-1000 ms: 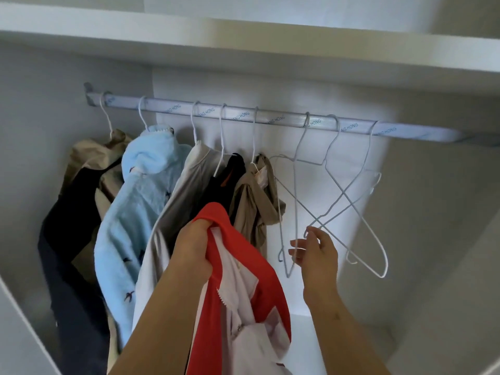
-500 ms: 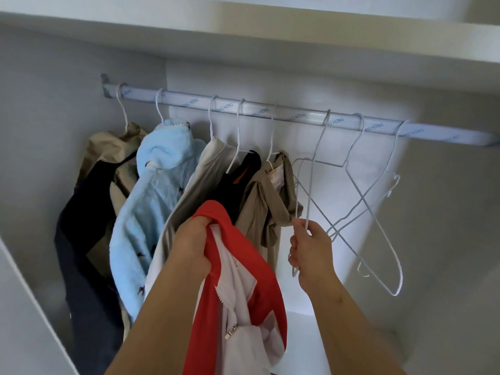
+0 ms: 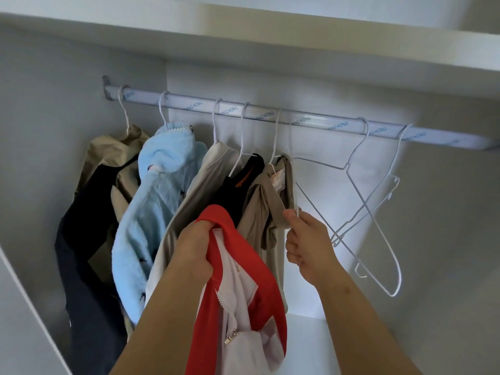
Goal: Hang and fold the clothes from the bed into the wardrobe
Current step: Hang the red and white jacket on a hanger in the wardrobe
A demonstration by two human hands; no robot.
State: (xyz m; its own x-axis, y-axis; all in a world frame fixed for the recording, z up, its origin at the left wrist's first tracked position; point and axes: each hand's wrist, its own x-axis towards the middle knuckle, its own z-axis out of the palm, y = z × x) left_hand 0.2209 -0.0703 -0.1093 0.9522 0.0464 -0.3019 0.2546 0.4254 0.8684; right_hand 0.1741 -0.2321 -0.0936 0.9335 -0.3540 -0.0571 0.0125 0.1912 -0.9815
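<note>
My left hand (image 3: 196, 249) grips the collar of a red and white zip jacket (image 3: 243, 299), which hangs down in front of the wardrobe. My right hand (image 3: 305, 239) pinches a thin white wire hanger (image 3: 293, 169) whose hook rises toward the rail (image 3: 311, 121); the hook looks lifted off or just at the rail. Two more empty white wire hangers (image 3: 378, 212) dangle crossed on the rail to the right of my right hand.
On the rail's left half hang a beige and dark coat (image 3: 108, 169), a fluffy light-blue garment (image 3: 159, 190), a cream one (image 3: 194, 196), a black top (image 3: 243, 180) and a tan piece (image 3: 273, 198). A white shelf (image 3: 270, 41) runs overhead. The white wardrobe floor (image 3: 305, 334) lies below.
My right hand has moved left and up with the wire hanger, drawing it away from the two crossed hangers. The left hand still holds the jacket. The view has tilted slightly down.
</note>
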